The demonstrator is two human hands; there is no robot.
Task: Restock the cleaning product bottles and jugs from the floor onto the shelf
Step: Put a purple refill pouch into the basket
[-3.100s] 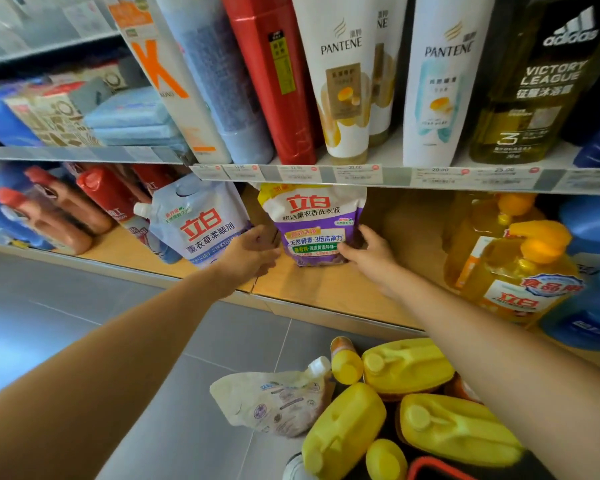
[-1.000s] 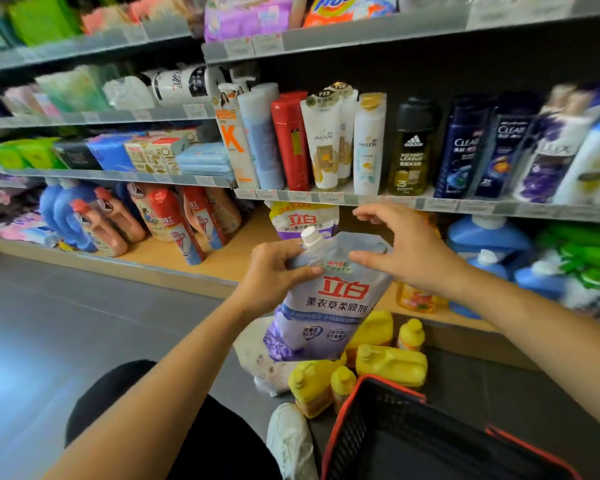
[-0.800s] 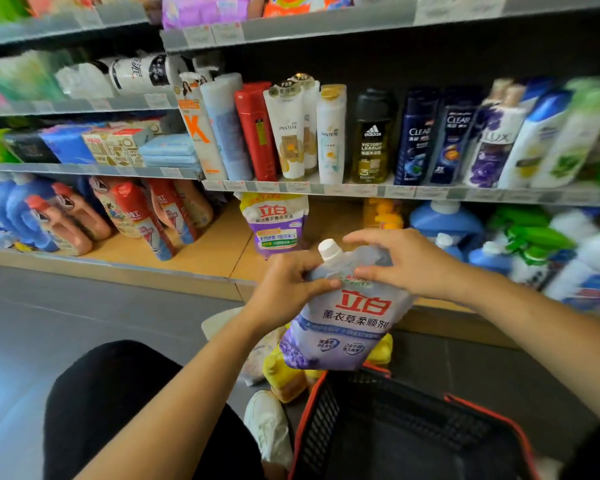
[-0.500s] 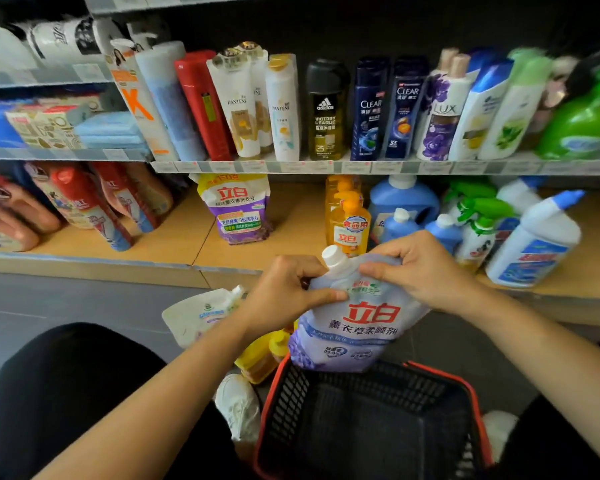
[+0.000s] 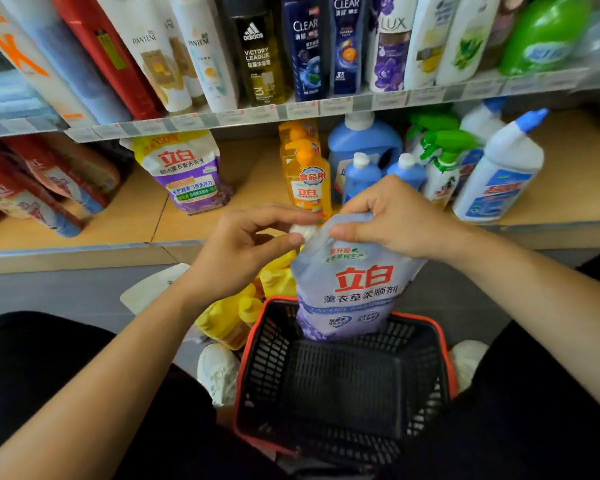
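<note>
Presently, item by item.

Pouch (image 5: 354,282): lilac refill pack with red characters, held upright above the floor, off the shelf. Its lower end hangs inside the far rim of the basket (image 5: 442,341); whether it touches the mesh cannot be told.

Cap (image 5: 303,232): white, at the pouch's top left corner, somewhat blurred.

Left hand (image 5: 243,251): thumb and curled fingers closed about the cap, apparently pinching it.

Right hand (image 5: 395,223): fingers curled over the top edge of the pouch, thumb on its front, gripping it.

Basket: black mesh with a red rim, on the floor (image 5: 49,292) between the person's knees, nothing else seen in it.

Shelf (image 5: 136,223): wooden bottom board. From the left it bears leaning red bottles (image 5: 42,188), a purple pouch (image 5: 187,171) standing upright, orange bottles (image 5: 309,181) in a row front to back, a blue jug (image 5: 364,140) with two small blue bottles (image 5: 361,174) in front, green sprayers (image 5: 444,157) and a white bottle (image 5: 499,171) with a blue tip.

Upper shelf (image 5: 326,107): shampoo and body-wash bottles side by side, price tags along the edge.

Yellow jugs (image 5: 229,317): on the floor just left of the basket, lying together.

Pale pouch (image 5: 149,289): flat on the floor beside the jugs, partly hidden by the left forearm.

Shoes (image 5: 219,372): white, one at each side of the basket.
</note>
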